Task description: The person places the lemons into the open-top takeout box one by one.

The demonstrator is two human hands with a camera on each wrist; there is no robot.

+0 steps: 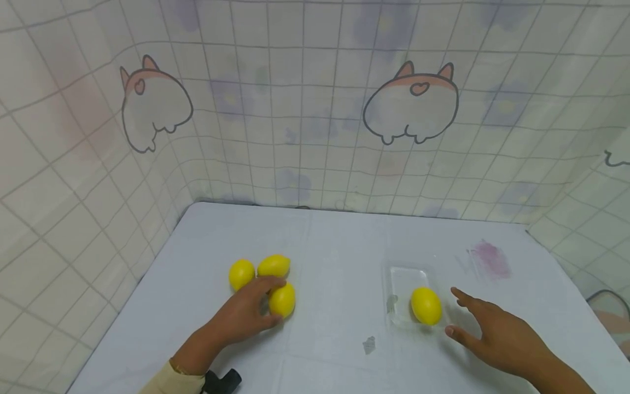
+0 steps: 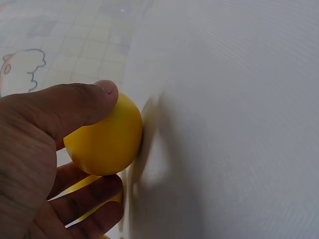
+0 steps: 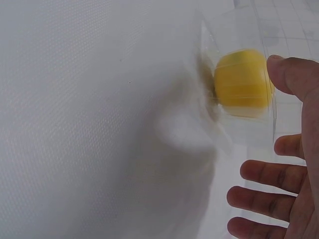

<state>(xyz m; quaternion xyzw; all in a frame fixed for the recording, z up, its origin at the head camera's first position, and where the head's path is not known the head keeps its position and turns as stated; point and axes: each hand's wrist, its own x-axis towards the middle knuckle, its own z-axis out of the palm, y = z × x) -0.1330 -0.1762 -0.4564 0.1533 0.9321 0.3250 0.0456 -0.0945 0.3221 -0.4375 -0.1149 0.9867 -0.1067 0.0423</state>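
My left hand (image 1: pixel 246 309) grips a yellow lemon (image 1: pixel 283 300) at the left of the table, the thumb and a finger on opposite sides of it. Seen from the left wrist, the thumb (image 2: pixel 94 102) presses on the lemon (image 2: pixel 107 142), which is at the tabletop. Two more lemons lie just beyond that hand, a round-looking one (image 1: pixel 241 274) and a pointed one (image 1: pixel 274 266). On the right, a clear plastic box (image 1: pixel 400 279) has one lemon (image 1: pixel 426 306) inside. Beside its right wall my right hand (image 1: pixel 507 336) hovers with fingers spread, holding nothing.
The white tabletop (image 1: pixel 334 273) has a pink stain (image 1: pixel 492 259) at the back right and a grey patch (image 1: pixel 369 345) near the front. Grid-patterned curtains (image 1: pixel 315 109) stand behind and at both sides. A black object (image 1: pixel 222 381) shows by my left wrist.
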